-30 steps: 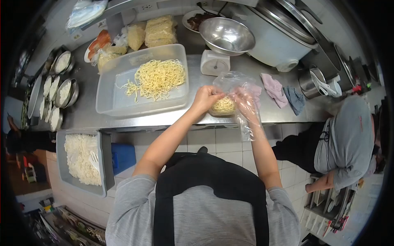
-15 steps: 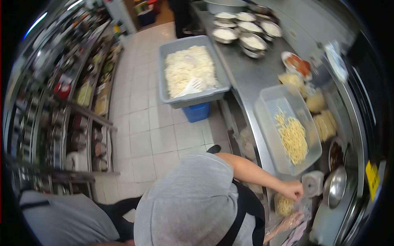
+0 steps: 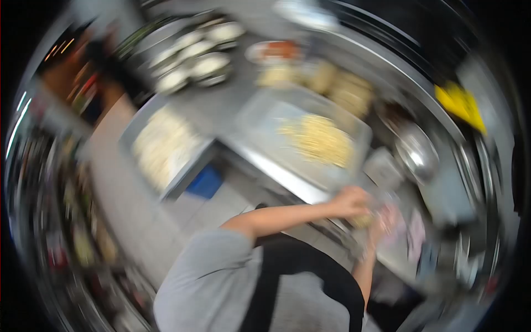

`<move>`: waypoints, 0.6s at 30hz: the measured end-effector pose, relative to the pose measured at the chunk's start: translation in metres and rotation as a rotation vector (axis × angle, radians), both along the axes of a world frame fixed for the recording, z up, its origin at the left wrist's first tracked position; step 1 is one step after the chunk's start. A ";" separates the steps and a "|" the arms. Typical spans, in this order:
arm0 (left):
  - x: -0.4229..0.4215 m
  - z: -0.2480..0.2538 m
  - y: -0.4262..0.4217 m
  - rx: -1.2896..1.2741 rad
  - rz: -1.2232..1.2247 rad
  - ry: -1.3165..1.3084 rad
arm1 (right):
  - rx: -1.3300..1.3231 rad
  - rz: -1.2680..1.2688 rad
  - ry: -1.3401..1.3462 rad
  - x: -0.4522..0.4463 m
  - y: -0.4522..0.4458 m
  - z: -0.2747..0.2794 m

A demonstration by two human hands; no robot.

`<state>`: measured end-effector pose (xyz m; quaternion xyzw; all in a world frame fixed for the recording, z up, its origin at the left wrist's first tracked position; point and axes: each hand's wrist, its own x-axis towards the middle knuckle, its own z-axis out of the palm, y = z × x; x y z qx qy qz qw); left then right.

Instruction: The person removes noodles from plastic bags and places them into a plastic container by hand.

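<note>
My left hand (image 3: 351, 202) reaches over the steel counter with its fingers curled closed. Clear plastic shows beside its fingertips, but the grip itself is blurred. A clear plastic glove covers my right hand (image 3: 388, 220), close beside the left; motion smears its fingers. Just below my left hand is a small portion of yellow noodles (image 3: 362, 221), partly hidden. Beyond my hands stands a translucent plastic tub (image 3: 257, 130) with a heap of yellow noodles (image 3: 321, 141) inside. A small white scale-like device (image 3: 383, 169) stands next to the tub.
A grey tub (image 3: 128, 145) of white strands sits left of the counter above a blue container (image 3: 204, 181). Several bowls (image 3: 210, 66) of white food crowd the far end. A metal bowl (image 3: 416, 152) and a pink cloth (image 3: 416, 235) lie to the right.
My view has swung to the right, so the counter and tubs appear turned and shifted left. Both hands stay close together over the small noodle portion.
</note>
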<state>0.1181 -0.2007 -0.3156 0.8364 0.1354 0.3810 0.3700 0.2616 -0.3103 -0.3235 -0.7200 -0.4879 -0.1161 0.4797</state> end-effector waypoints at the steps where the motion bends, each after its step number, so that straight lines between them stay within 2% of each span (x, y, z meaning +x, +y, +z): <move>1: -0.002 0.019 0.000 -0.055 -0.103 -0.025 | 0.085 -0.065 -0.290 0.010 0.005 -0.023; 2: 0.006 0.011 0.004 -0.057 -0.208 -0.043 | -0.036 -0.137 -0.045 -0.007 0.005 -0.006; 3: 0.011 0.009 -0.003 -0.123 -0.197 -0.202 | -0.016 -0.085 0.166 -0.029 0.000 0.032; 4: 0.009 0.010 -0.007 -0.181 -0.145 -0.118 | 0.123 -0.071 0.129 -0.036 -0.001 0.038; 5: 0.006 0.021 -0.011 -0.175 -0.113 0.029 | 0.080 -0.132 0.106 -0.034 0.000 0.038; 6: 0.010 0.022 -0.010 -0.173 -0.155 0.009 | 0.137 -0.121 0.368 -0.039 -0.002 0.056; 7: 0.010 0.021 -0.010 -0.251 -0.158 0.101 | 0.120 -0.097 0.526 -0.035 -0.011 0.061; 8: 0.014 0.029 -0.012 -0.386 -0.271 0.054 | 0.285 -0.054 0.613 -0.039 -0.017 0.064; 9: 0.015 0.036 -0.018 -0.488 -0.269 0.068 | 0.371 -0.041 0.734 -0.038 -0.022 0.062; 11: 0.022 0.034 -0.013 -0.451 -0.370 0.046 | 0.370 0.018 0.739 -0.042 -0.049 0.087; 13: 0.034 0.013 -0.003 -0.447 -0.396 -0.004 | 0.210 -0.090 0.590 -0.048 -0.063 0.080; 15: 0.033 0.030 -0.008 -0.463 -0.476 0.097 | 0.222 0.216 0.652 -0.054 -0.069 0.069; 17: 0.034 0.026 -0.010 -0.498 -0.560 0.091 | -0.191 -0.078 0.403 -0.049 -0.067 0.060; 18: 0.034 0.023 -0.008 -0.542 -0.570 0.073 | -0.184 -0.127 0.404 -0.046 -0.061 0.049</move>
